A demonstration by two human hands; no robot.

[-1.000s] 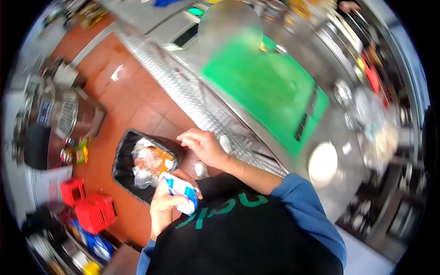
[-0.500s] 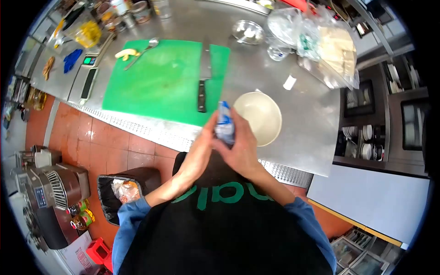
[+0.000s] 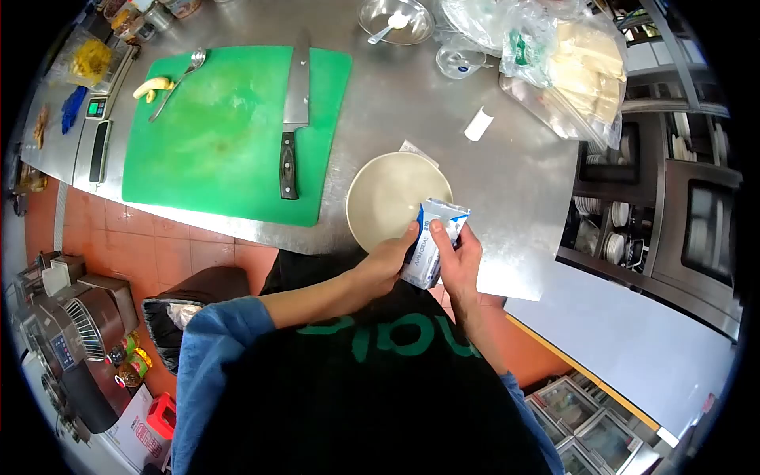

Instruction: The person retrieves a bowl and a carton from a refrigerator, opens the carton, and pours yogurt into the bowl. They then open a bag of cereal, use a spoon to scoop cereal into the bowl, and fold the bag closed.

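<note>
Both hands grip a small white-and-blue carton (image 3: 427,255) with silvery edges, tilted just above the near right rim of a cream bowl (image 3: 372,194). My left hand (image 3: 385,260) closes on the carton's left side, and my right hand (image 3: 461,265) wraps its right side with the thumb across the front. The bowl stands on the steel counter and looks empty inside. Left of it, a large knife (image 3: 290,162) lies along the right part of a green cutting board (image 3: 214,134). A spoon (image 3: 176,89) and a peeled banana piece (image 3: 153,87) rest at the board's far left corner.
A metal bowl (image 3: 408,22) with a white spoon stands at the back. Plastic bags (image 3: 582,63) with pale blocks fill the back right. A small white piece (image 3: 479,123) lies on the counter. A kitchen scale (image 3: 98,107) and a phone (image 3: 99,150) are left; a bin (image 3: 178,317) stands below.
The carton has moved rightward in both hands and turned so its printed face shows. My view has shifted right, so the board and knife appear further left.
</note>
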